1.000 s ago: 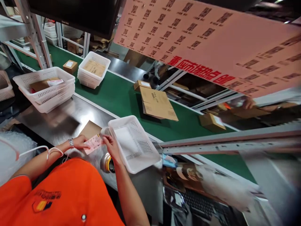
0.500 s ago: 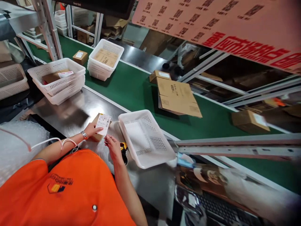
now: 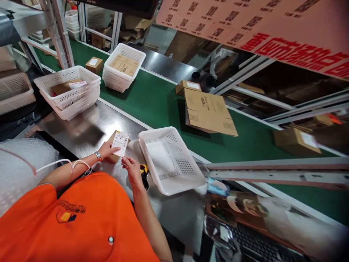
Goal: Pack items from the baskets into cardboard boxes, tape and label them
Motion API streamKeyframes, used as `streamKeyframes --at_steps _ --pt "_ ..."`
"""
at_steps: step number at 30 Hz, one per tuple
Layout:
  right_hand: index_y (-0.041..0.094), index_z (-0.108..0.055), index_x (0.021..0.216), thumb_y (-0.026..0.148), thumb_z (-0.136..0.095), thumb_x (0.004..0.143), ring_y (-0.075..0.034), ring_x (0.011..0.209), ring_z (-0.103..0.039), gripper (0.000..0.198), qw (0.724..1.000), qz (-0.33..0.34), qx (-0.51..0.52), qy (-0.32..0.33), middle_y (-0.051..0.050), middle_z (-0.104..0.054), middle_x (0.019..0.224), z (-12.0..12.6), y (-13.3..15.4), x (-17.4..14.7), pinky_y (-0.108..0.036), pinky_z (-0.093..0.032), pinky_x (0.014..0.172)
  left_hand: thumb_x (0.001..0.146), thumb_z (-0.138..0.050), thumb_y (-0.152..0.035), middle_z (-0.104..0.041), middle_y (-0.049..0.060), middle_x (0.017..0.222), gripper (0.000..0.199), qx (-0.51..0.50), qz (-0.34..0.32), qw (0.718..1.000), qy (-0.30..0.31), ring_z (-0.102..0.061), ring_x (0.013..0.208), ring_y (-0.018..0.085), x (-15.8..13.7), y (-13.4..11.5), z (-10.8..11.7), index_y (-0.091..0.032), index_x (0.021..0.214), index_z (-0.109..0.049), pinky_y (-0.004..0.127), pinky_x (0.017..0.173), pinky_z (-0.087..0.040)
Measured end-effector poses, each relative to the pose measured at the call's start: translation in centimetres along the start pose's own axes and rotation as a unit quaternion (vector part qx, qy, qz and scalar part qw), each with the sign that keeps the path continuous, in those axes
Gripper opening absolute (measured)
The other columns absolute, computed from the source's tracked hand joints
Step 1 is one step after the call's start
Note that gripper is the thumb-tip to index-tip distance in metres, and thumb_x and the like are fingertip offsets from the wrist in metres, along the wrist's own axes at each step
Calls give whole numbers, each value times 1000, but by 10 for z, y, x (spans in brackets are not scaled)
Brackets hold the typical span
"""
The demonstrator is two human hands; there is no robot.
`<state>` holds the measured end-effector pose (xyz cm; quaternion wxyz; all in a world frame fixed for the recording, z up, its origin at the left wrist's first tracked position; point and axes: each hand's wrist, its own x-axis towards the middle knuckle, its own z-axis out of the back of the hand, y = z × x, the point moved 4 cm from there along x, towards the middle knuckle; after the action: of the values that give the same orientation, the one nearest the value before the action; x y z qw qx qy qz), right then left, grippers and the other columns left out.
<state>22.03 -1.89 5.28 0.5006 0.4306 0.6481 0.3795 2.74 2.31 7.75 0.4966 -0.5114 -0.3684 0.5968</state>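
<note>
A white printed shipping label [image 3: 121,140] lies over a small brown cardboard box [image 3: 111,158] on the metal bench. My left hand [image 3: 106,150], with a watch on the wrist, has its thumb across the label's lower left part; its other fingers are hidden. At the label's bottom right corner, the fingers of my right hand [image 3: 132,168] are pinched together on the edge. Just right of that hand sits a yellow and black tape dispenser [image 3: 144,174], partly covered by the forearm. Beside it a white perforated basket [image 3: 188,185] stands with nothing in it.
Beyond the bench [image 3: 120,116] runs a green conveyor [image 3: 160,102] carrying flattened cardboard [image 3: 209,111], small boxes and stacked baskets [image 3: 124,69]. More stacked baskets [image 3: 68,98] stand left. Bubble wrap [image 3: 24,167] lies at my left, a keyboard [image 3: 259,243] lower right. A metal rail [image 3: 272,169] crosses the right side.
The camera view has shifted slightly, so the surroundings appear a little to the right. Both hands keep the same hold on the label.
</note>
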Motion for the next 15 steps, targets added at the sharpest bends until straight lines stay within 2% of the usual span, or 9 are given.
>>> streamKeyframes --at_steps 6,10,13,15 --pt "20 -80 81 65 -91 67 -16 66 -59 48 1000 13 -19 -3 -2 -74 74 0 1 0 -31 -46 65 84 -91 -56 -80 8 80 46 -24 22 999 0 -71 76 21 4 11 0 -13 101 -85 30 68 -56" --pt "20 -81 78 66 -90 65 -16 65 -56 49 999 24 -37 -20 -2 -73 70 0 1 1 -32 -45 65 87 -87 -53 -82 12 92 44 6 51 998 20 -74 82 24 7 21 -2 -11 100 -82 33 71 -59" --pt "20 -81 75 64 -88 64 -17 65 -56 46 998 25 -37 -32 -3 -73 70 -2 0 3 -33 -44 66 88 -87 -47 -83 15 110 45 62 18 998 24 -77 102 30 4 21 -2 -12 115 -80 40 89 -63" --pt "21 -82 74 61 -86 66 -17 66 -55 41 999 24 -36 -33 -2 -73 70 -5 -1 4 -33 -44 67 86 -88 -41 -78 18 131 49 128 -60 990 2 -72 124 33 -1 14 2 -14 126 -78 46 108 -59"
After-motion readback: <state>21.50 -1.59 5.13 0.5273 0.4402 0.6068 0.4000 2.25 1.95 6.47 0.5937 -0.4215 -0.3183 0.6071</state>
